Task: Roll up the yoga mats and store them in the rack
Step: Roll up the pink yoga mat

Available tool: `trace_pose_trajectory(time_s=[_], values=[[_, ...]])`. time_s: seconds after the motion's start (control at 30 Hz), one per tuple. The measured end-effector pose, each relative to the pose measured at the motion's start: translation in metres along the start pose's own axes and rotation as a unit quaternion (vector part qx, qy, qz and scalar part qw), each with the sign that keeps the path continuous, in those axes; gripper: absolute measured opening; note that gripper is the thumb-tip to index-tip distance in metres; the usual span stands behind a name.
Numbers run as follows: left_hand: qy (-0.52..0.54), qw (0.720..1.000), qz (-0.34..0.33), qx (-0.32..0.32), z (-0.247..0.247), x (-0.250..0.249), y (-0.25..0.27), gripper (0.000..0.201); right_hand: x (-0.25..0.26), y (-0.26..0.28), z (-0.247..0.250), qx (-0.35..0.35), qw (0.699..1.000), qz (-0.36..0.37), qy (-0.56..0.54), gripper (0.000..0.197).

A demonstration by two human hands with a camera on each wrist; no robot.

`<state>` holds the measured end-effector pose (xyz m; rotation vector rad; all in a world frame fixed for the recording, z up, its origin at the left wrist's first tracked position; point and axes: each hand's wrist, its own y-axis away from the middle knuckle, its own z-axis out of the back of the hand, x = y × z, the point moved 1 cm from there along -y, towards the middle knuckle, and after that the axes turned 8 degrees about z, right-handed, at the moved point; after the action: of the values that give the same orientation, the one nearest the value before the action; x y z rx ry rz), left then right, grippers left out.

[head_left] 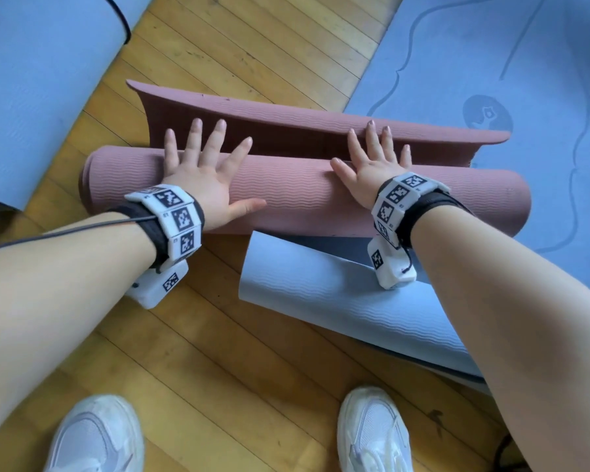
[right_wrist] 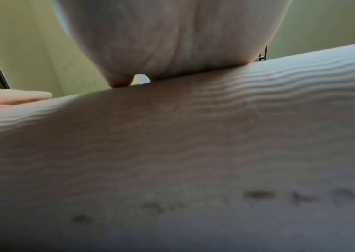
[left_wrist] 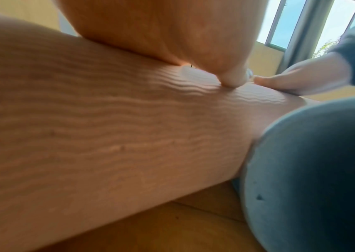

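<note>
two white sneakers [head_left: 96, 437] stand on the wooden floor [head_left: 218, 352] on the person's side of the pink mat [head_left: 304, 195], toes pointing toward it. between the sneakers and the pink mat lies a pale blue mat [head_left: 338, 301], partly curled, its edge tucked under the pink roll. the pink mat is rolled almost fully into a thick tube lying crosswise on the floor, with a short flap of it still unrolled and lifting on the far side. left hand [head_left: 205, 175] lies flat on top of the roll toward its left end, fingers spread and straight, gripping nothing. right hand [head_left: 372, 165] presses on the roll toward its right end in the same way, fingers straight and reaching over to the flap. beyond the pink mat's right end a patterned blue mat [head_left: 525, 80] lies flat; beyond its left end lies another blue mat [head_left: 31, 80].
</note>
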<state>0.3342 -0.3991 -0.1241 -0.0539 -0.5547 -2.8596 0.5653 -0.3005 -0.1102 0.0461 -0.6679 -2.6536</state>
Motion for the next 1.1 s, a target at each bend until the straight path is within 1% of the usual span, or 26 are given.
trace_pose_trajectory(time_s=[0.2, 0.27, 0.33, 0.4, 0.47, 0.5, 0.53, 0.6, 0.7, 0.73, 0.77, 0.8, 0.87, 0.93, 1.0, 1.1], values=[[-0.002, 1.0, 0.008, 0.004, 0.019, 0.002, -0.026, 0.104, -0.002, 0.011, -0.008, -0.002, 1.0, 0.003, 0.015, 0.071], [-0.015, 1.0, 0.01, 0.003, 0.022, -0.002, -0.028, 0.097, -0.004, 0.01, -0.009, 0.0, 1.0, 0.009, 0.016, 0.074], [-0.025, 1.0, 0.011, -0.001, 0.023, -0.011, -0.025, 0.086, -0.006, 0.007, -0.006, 0.001, 1.0, 0.012, 0.015, 0.076], [-0.009, 1.0, 0.008, -0.012, 0.021, -0.02, -0.019, 0.074, -0.006, 0.001, -0.002, -0.002, 1.0, 0.013, 0.01, 0.077], [0.009, 1.0, -0.006, -0.009, 0.014, -0.023, -0.013, 0.071, -0.007, -0.004, 0.002, -0.01, 1.0, 0.011, 0.002, 0.078], [0.005, 1.0, -0.015, -0.001, 0.009, -0.021, -0.01, 0.076, -0.006, -0.006, 0.004, -0.012, 1.0, 0.009, 0.0, 0.078], [-0.012, 1.0, -0.025, 0.001, 0.003, -0.018, -0.009, 0.085, -0.006, -0.008, 0.005, -0.012, 1.0, 0.007, 0.0, 0.079], [-0.06, 0.997, -0.043, -0.014, -0.005, -0.013, -0.01, 0.105, -0.003, -0.009, 0.006, -0.012, 1.0, -0.005, -0.004, 0.078], [-0.077, 0.996, -0.037, -0.031, 0.0, -0.013, -0.021, 0.121, -0.001, -0.006, 0.004, -0.014, 1.0, -0.019, -0.007, 0.077], [-0.084, 0.996, -0.03, -0.031, 0.003, -0.013, -0.025, 0.125, -0.001, -0.005, 0.003, -0.011, 1.0, -0.011, 0.002, 0.081], [-0.096, 0.995, -0.025, -0.029, 0.006, -0.013, -0.03, 0.129, -0.003, -0.003, 0.002, -0.005, 1.0, 0.001, 0.019, 0.089], [-0.112, 0.993, -0.024, -0.029, 0.009, -0.013, -0.033, 0.132, -0.005, 0.0, 0.0, 0.005, 0.999, 0.015, 0.043, 0.101], [-0.139, 0.989, -0.023, -0.032, 0.009, -0.014, -0.038, 0.136, -0.01, 0.001, -0.002, 0.022, 0.994, 0.036, 0.097, 0.126], [-0.141, 0.989, -0.018, -0.032, 0.009, -0.014, -0.039, 0.135, -0.013, -0.002, -0.003, 0.028, 0.989, 0.041, 0.139, 0.139], [-0.151, 0.987, -0.016, -0.042, 0.01, -0.016, -0.04, 0.129, -0.013, -0.009, -0.003, 0.027, 0.985, 0.034, 0.165, 0.14], [-0.185, 0.981, -0.026, -0.053, 0.017, -0.02, -0.04, 0.122, -0.011, -0.014, 0.002, 0.011, 0.983, 0.032, 0.182, 0.13]])
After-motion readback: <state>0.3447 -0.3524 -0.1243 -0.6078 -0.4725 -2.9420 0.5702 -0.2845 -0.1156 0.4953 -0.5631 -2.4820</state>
